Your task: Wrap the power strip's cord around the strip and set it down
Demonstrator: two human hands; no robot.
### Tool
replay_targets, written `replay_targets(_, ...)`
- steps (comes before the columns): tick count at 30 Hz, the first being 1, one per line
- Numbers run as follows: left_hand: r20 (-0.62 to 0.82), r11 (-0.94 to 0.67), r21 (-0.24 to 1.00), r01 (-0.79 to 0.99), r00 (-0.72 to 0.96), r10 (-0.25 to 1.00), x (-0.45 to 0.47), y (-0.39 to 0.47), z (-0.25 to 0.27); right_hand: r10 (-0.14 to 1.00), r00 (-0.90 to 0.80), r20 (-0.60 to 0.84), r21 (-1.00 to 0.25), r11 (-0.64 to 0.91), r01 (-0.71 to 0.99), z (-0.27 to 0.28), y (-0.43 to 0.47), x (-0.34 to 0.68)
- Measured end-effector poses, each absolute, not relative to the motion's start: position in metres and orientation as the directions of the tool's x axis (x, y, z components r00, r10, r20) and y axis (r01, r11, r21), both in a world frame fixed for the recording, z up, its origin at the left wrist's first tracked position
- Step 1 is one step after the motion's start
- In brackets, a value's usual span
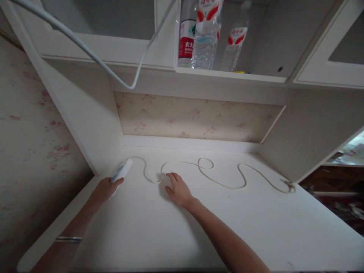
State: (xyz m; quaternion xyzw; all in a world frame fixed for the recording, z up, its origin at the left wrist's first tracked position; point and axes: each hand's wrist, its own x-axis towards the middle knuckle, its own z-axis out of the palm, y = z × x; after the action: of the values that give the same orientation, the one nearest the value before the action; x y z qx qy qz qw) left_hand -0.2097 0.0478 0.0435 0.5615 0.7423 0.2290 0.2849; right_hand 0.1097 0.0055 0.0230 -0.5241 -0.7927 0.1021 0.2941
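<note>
My left hand (pixel 105 190) is closed around a white power strip (pixel 125 170) with a blue label, tilted at the left side of the white desk top (pixel 159 235). From the strip's far end a thin cream cord (pixel 224 185) winds across the surface in loose curves, with one small loop in the middle. My right hand (pixel 179 191) is over the desk just beside a bend of that cord, thumb and fingers apart and holding nothing. The cord's other end, a small bundle that looks like a plug (pixel 290 185), lies near the right edge.
A white cable (pixel 96 58) hangs down close to the camera at upper left. Above the desk, an open shelf (pixel 264 77) holds several plastic bottles (pixel 204 41). Side panels (pixel 321 125) bound the desk left and right. Flowered wallpaper (pixel 184 117) covers the back.
</note>
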Motion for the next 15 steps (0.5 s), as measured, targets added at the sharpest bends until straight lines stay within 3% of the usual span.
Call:
replay_targets(2,-0.233,0.277,0.899,0.339,-0.166,0.958,-0.202,0.026,0.063,0.881,-0.243,0.406,-0.508,0.438,0.742,0.031,0.016,0.100)
replay_targets(3,-0.216,0.239,0.954,0.181,-0.135,0.967,-0.199,0.014,0.072,0.874,-0.228,0.429,-0.523,0.446,0.726,0.036,0.022,0.096)
replay_targets(6,-0.197,0.196,0.978,-0.066,-0.002,0.980,-0.188,-0.016,0.094,0.861,-0.209,0.464,-0.573,0.472,0.670,0.053,0.040,0.082)
replay_targets(12,-0.036,0.062,0.997,-0.054,0.392,0.919,-0.169,-0.039,0.102,0.915,-0.259,0.309,-0.808,0.396,0.436,0.073,0.059,0.054)
replay_targets(15,0.025,-0.050,0.997,0.052,0.400,0.916,-0.153,-0.037,0.103,0.900,-0.391,0.194,-0.844,0.356,0.400,0.069,0.049,0.047)
